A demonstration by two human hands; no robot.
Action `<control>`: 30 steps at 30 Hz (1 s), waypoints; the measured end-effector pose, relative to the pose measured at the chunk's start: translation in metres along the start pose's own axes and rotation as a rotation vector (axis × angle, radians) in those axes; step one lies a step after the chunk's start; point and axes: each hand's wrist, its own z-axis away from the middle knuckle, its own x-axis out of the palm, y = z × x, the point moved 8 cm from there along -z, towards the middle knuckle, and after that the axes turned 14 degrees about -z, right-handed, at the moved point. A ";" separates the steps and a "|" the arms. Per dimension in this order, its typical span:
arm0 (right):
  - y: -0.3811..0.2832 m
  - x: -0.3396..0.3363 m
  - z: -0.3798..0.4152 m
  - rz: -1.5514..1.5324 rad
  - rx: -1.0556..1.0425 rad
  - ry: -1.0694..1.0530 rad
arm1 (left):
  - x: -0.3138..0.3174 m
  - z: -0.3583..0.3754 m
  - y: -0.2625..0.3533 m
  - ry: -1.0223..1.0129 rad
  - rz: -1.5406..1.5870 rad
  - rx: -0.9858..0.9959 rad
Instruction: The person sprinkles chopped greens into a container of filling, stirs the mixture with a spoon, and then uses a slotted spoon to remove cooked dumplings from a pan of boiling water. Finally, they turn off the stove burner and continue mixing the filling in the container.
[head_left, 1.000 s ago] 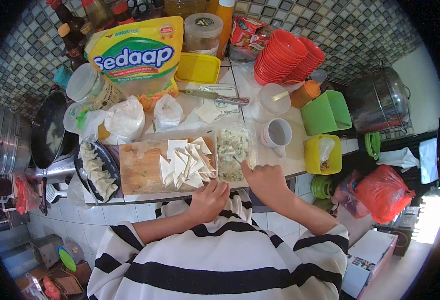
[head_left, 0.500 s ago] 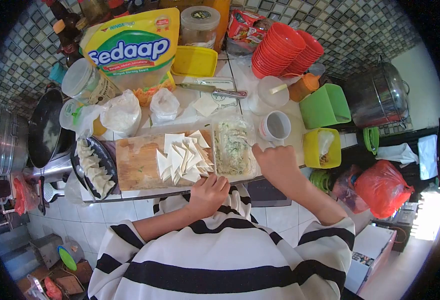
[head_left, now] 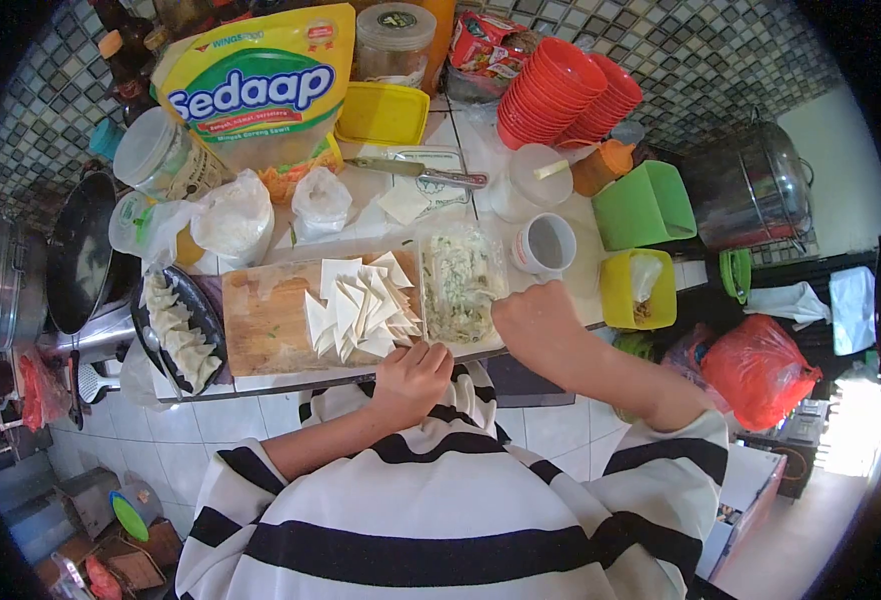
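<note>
My left hand is closed at the near left corner of a clear plastic container, its fingertips curled against the edge. Pale filling with green bits lies inside. My right hand is in a fist at the container's right side, around a thin metal utensil, probably a spoon; its head is down in the filling and hard to make out. Just left, a heap of white dumpling wrappers covers the right part of a wooden cutting board. Folded dumplings line a dark plate farther left.
Beyond the container stand a white cup, a knife and bags of white powder. Stacked red bowls, a green container and a yellow container are at the right. A black wok sits at left.
My right hand has moved slightly toward me and its wrist has turned, shifting the utensil in the filling. My left hand keeps its place at the corner. The whole view has shifted slightly.
</note>
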 end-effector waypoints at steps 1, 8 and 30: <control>-0.002 -0.001 -0.001 0.000 0.000 0.000 | 0.000 0.000 -0.001 0.000 -0.003 -0.004; 0.003 0.006 -0.004 -0.122 0.009 -0.326 | 0.006 0.002 -0.001 -0.038 0.000 -0.018; 0.047 0.105 0.046 -2.200 0.893 -0.159 | -0.003 0.000 -0.006 0.032 0.067 -0.003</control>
